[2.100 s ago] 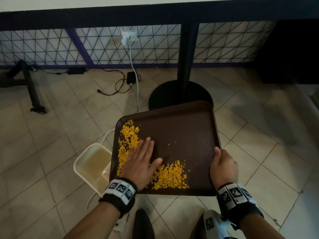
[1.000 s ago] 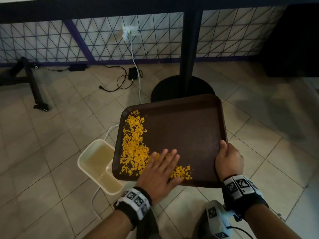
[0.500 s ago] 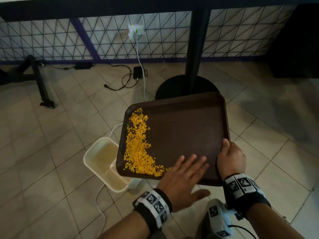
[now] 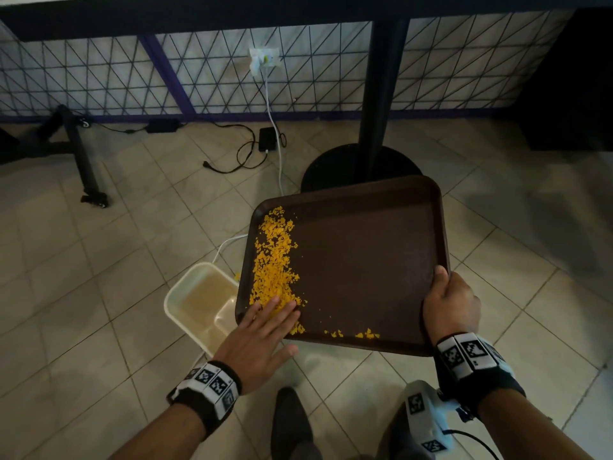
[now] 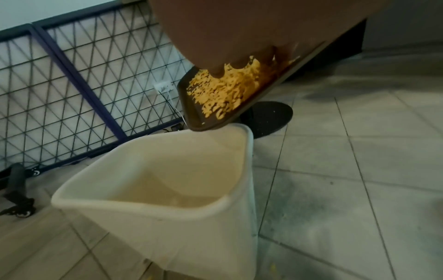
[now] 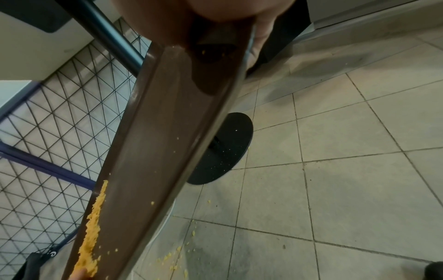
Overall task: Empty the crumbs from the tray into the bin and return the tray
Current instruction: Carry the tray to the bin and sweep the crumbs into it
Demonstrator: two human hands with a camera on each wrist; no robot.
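A dark brown tray point(image 4: 365, 260) is held above the floor, tilted down to its left, over a cream plastic bin point(image 4: 195, 303). Orange crumbs point(image 4: 273, 260) lie in a band along the tray's left side, and a few sit at its near edge point(image 4: 365, 334). My left hand point(image 4: 262, 333) lies flat with straight fingers on the crumbs at the tray's near left corner. My right hand point(image 4: 447, 300) grips the tray's right rim, thumb on top. In the left wrist view the tray's low edge point(image 5: 215, 106) hangs just over the bin's rim point(image 5: 239, 128). The right wrist view looks along the tray point(image 6: 167, 132).
A black table post with a round base point(image 4: 361, 167) stands just behind the tray. Cables and a charger point(image 4: 265, 141) lie on the tiled floor by a mesh wall panel. A black wheeled stand point(image 4: 86, 167) is at the left. Some crumbs point(image 6: 177, 252) lie on the floor.
My left hand swept from the near right part of the tray to its near left corner, pushing the crumbs into a band along the left side. The right hand kept its grip.
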